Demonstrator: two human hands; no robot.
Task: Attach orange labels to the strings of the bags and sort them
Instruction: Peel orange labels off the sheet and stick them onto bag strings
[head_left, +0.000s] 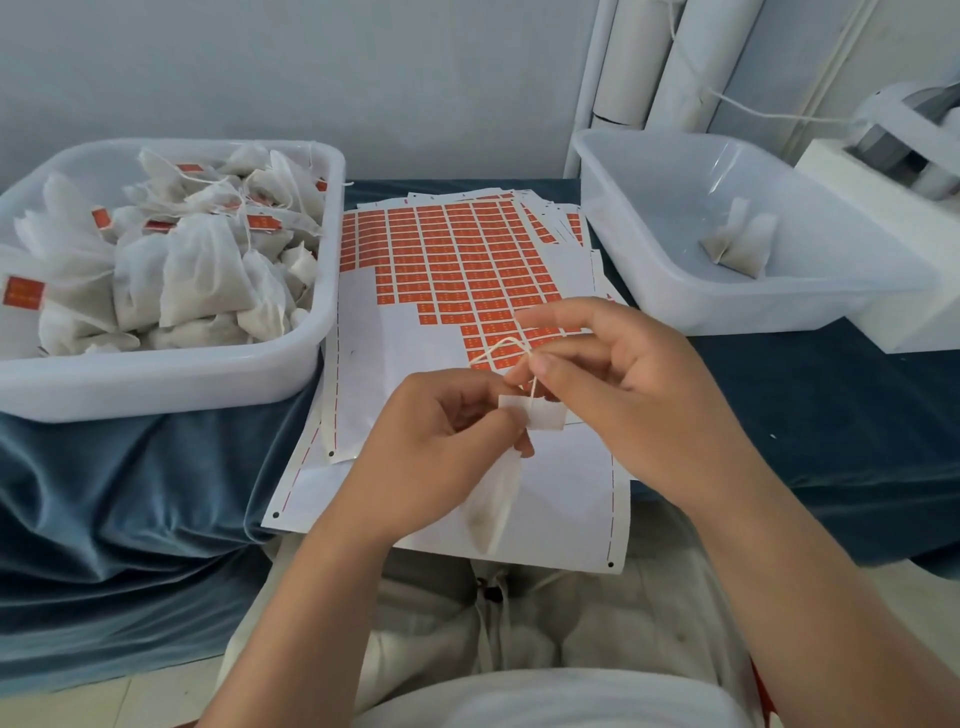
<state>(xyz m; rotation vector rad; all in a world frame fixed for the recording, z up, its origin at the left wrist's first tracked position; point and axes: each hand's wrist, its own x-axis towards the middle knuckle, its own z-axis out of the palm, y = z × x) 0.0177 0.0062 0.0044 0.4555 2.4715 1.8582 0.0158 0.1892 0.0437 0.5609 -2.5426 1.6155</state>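
My left hand (441, 431) pinches a small label (540, 415), seen from its white back, with a white mesh bag (496, 509) hanging below the fingers. The bag's pale string (498, 349) loops up above the label, and my right hand (613, 374) pinches it between thumb and forefinger. Both hands hover over a label sheet (457, 260) with rows of orange labels, part of it peeled bare.
A white tub (156, 384) at the left holds several labelled bags. A white tub (675, 291) at the right holds one bag (737, 244). More sheets lie stacked beneath on a blue cloth (130, 493). A white machine (904, 156) stands at the far right.
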